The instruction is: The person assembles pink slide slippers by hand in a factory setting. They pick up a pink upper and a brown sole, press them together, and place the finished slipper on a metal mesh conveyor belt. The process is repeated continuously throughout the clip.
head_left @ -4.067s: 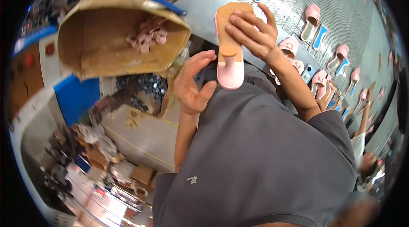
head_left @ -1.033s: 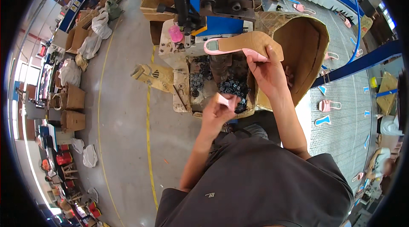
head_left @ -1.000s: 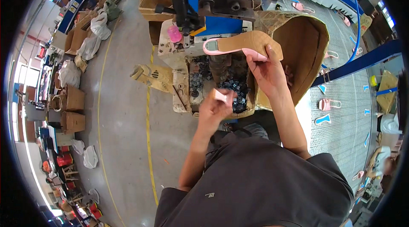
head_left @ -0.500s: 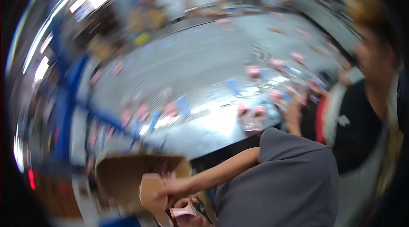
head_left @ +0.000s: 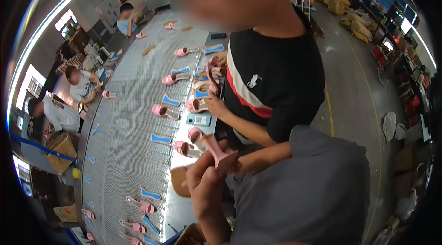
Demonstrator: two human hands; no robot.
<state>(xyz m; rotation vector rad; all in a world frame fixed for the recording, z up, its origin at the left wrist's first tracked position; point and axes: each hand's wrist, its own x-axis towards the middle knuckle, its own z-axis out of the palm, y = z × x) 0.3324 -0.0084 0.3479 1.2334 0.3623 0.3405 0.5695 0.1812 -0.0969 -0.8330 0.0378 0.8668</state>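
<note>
Head view: left hand [head_left: 207, 185] clasped around pink heel piece [head_left: 220, 152], tan sole [head_left: 178, 179] just behind, both raised beside conveyor belt [head_left: 129, 144]. Right hand hidden; grip impossible to tell. Advisable: firm hold at heel base, sole kept flat. Versus one second earlier: facing belt and co-worker [head_left: 271, 65], not machine.

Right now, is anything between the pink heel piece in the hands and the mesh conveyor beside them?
Nothing visible blocks it. The hands hold the pink heel piece just off the mesh conveyor. Pink sandals lie along that near edge, with bare mesh around them.
</note>
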